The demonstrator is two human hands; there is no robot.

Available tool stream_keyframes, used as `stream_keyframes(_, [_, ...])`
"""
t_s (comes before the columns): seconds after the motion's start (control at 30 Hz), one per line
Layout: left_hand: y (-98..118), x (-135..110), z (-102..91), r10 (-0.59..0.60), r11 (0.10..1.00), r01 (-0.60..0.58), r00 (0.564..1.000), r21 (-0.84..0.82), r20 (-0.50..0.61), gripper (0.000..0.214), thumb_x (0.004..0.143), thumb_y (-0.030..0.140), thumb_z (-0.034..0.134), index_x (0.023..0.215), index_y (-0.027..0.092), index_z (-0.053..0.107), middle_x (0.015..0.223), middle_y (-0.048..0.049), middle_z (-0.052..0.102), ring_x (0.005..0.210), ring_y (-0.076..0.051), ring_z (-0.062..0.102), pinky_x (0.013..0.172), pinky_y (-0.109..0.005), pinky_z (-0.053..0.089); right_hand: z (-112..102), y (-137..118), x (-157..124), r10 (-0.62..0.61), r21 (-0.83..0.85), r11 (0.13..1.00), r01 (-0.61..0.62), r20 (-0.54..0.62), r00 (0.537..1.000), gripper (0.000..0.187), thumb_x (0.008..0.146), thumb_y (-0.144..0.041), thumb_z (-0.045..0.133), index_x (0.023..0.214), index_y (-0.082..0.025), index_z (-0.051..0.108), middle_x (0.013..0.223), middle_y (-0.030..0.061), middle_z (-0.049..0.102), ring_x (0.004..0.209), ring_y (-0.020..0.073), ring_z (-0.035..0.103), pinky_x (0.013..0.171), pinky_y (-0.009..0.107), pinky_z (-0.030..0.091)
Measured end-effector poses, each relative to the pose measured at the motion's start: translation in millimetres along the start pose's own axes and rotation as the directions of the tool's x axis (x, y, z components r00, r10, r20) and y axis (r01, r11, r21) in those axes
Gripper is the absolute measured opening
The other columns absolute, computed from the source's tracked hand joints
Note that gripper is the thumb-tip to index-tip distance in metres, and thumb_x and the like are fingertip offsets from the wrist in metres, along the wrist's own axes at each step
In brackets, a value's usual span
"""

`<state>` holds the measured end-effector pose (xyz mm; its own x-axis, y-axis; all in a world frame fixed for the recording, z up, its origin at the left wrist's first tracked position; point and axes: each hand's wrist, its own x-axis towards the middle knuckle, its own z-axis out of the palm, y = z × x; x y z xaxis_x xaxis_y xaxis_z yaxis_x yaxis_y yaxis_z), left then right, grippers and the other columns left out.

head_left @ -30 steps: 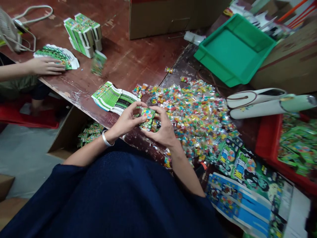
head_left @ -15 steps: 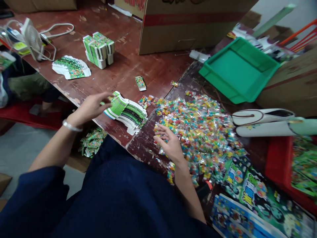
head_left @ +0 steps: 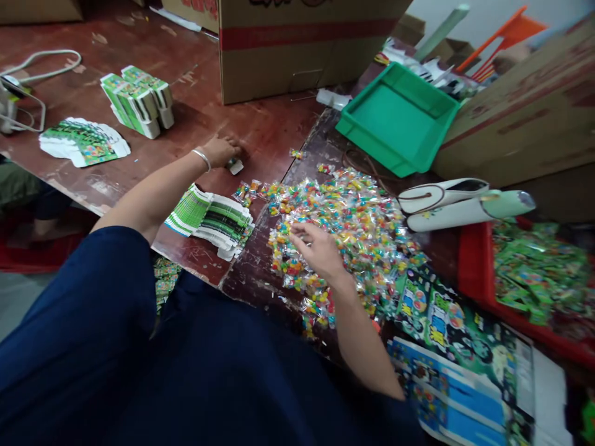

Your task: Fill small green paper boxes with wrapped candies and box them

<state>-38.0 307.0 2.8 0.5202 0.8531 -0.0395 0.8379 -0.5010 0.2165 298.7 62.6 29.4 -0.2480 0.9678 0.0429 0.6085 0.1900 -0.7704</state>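
Observation:
My left hand [head_left: 222, 150] reaches far forward over the red-brown table [head_left: 260, 127], its fingers closed on a small green box [head_left: 235, 165] lying there. My right hand [head_left: 317, 248] rests on the wide heap of small clear packets of coloured candy [head_left: 367, 217], fingers bent into the pile; what they hold is hidden. A fanned stack of flat green box blanks [head_left: 211, 218] lies by the table's near edge between my arms. Several filled green boxes [head_left: 137, 99] stand in a block at the far left.
A second pile of flat blanks [head_left: 83, 141] lies far left beside a white cable [head_left: 32, 77]. A big cardboard carton [head_left: 297, 43] stands at the back, a green tray [head_left: 397, 118] to its right. White rolls [head_left: 460, 204], a red bin of green packs [head_left: 534, 279] and printed sheets [head_left: 465, 365] fill the right.
My left hand moved from the flat blanks forward to the small box farther up the table. The right hand stayed on the candy heap. The view shifted right.

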Motion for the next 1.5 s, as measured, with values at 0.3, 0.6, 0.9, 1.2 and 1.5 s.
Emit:
stream_keyframes(0.3, [19.8, -95.7, -22.4, -0.385, 0.844, 0.262, 0.904, -0.469, -0.187, 0.039, 0.082, 0.036, 0.079, 0.112, 0.012, 0.072, 0.104, -0.0116, 0.078, 0.093, -0.026, 0.071, 0.082, -0.033, 0.052, 34.7, 11.6, 161.6, 0.007, -0.456, 0.890, 0.006, 0.027, 1.000, 0.040, 0.086, -0.022, 0.075, 0.125, -0.015, 0.074, 0.124, 0.0177, 0.077, 0.118, 0.0353, 0.069, 0.102, 0.047, 0.052])
stream_keyframes(0.6, [129.2, -193.4, 10.6, -0.416, 0.450, 0.092, 0.902, -0.888, -0.118, 0.042, 0.077, 0.050, 0.083, 0.095, 0.015, 0.069, 0.089, -0.0074, 0.075, 0.077, -0.019, 0.070, 0.071, -0.031, 0.055, 8.1, -6.7, 115.2, -0.069, 0.057, 0.995, 0.082, -0.195, 0.978, 0.005, 0.080, -0.024, 0.073, 0.081, -0.020, 0.076, 0.079, 0.0019, 0.076, 0.074, 0.0181, 0.066, 0.075, 0.034, 0.053])
stream_keyframes(0.9, [198.3, -191.1, 20.4, -0.289, 0.516, -0.018, 0.938, -0.856, -0.193, 0.020, 0.088, 0.031, 0.077, 0.100, 0.017, 0.070, 0.098, -0.0070, 0.077, 0.086, -0.019, 0.070, 0.079, -0.032, 0.055, -12.9, -76.5, 24.3, -0.305, -0.114, 0.952, 0.284, -0.269, 0.914, 0.007, 0.090, -0.024, 0.072, 0.083, -0.025, 0.076, 0.085, -0.0002, 0.075, 0.079, 0.0182, 0.064, 0.079, 0.037, 0.051])
stream_keyframes(1.2, [215.0, -198.7, 22.5, -0.339, 0.479, -0.060, 0.908, -0.876, -0.248, 0.022, 0.089, 0.034, 0.077, 0.102, 0.018, 0.069, 0.098, -0.0057, 0.075, 0.089, -0.019, 0.069, 0.078, -0.030, 0.056, -8.6, -83.7, 13.2, -0.375, -0.220, 0.915, 0.339, -0.148, 0.915, 0.012, 0.096, -0.026, 0.069, 0.089, -0.028, 0.078, 0.092, 0.0016, 0.079, 0.092, 0.0238, 0.067, 0.092, 0.043, 0.051])
stream_keyframes(1.5, [230.2, -201.0, 26.9, -0.410, 0.279, -0.144, 0.876, -0.949, -0.253, 0.060, 0.086, 0.038, 0.081, 0.135, 0.030, 0.048, 0.106, -0.0059, 0.061, 0.091, -0.020, 0.064, 0.072, -0.029, 0.060, 2.9, -78.4, -5.9, -0.275, 0.014, 0.959, 0.282, -0.193, 0.942, 0.023, 0.100, -0.038, 0.065, 0.121, -0.036, 0.075, 0.131, 0.0038, 0.074, 0.130, 0.0307, 0.064, 0.108, 0.053, 0.055])
